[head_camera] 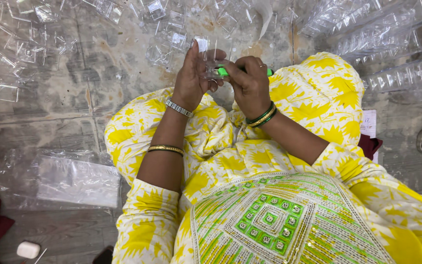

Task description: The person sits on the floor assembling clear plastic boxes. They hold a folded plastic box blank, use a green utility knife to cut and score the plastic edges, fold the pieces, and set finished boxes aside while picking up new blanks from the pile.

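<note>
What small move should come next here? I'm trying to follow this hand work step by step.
Probably a short stroke of the green-handled tool along the edge of the clear plastic piece. The left hand holds that piece upright, and the right hand grips the tool with its tip right at the piece. The tip itself is hidden by the fingers.

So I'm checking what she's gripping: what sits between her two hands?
In the head view, a small clear plastic box sits between the left hand and right hand, which holds a green tool.
</note>
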